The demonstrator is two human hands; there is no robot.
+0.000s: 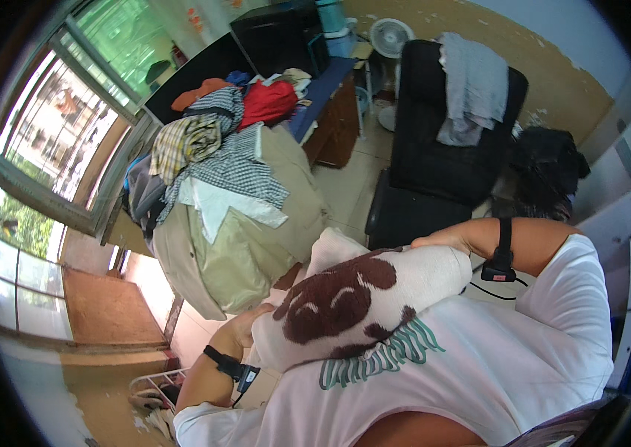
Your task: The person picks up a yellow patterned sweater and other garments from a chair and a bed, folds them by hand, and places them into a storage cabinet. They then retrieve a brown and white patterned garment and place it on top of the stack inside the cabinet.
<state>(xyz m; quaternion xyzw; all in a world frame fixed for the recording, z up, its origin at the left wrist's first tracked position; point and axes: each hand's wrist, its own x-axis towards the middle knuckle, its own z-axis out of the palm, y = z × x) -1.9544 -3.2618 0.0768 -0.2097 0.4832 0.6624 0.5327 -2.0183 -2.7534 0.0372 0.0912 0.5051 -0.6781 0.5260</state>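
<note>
A folded white knitted cloth item (416, 279) with a brown pattern, perhaps a sweater, is drawn up against my chest. My left hand (256, 324) grips its left end, the fingers mostly hidden behind the fabric. At the upper right edge, my right hand (441, 240) holds the other end, its fingertips also partly out of sight. A looser white fold (335, 246) sticks up behind the bundle. Each forearm wears a black strap with a small device and a cable.
Ahead, a beige jacket (287, 167) and several shirts (237, 162) lie heaped by the window. A black chair (421, 123) with a grey towel (471, 84) on it stands to the right. Behind are a desk (337, 117) and a white fan (391, 38). A wire rack (153, 383) is at lower left.
</note>
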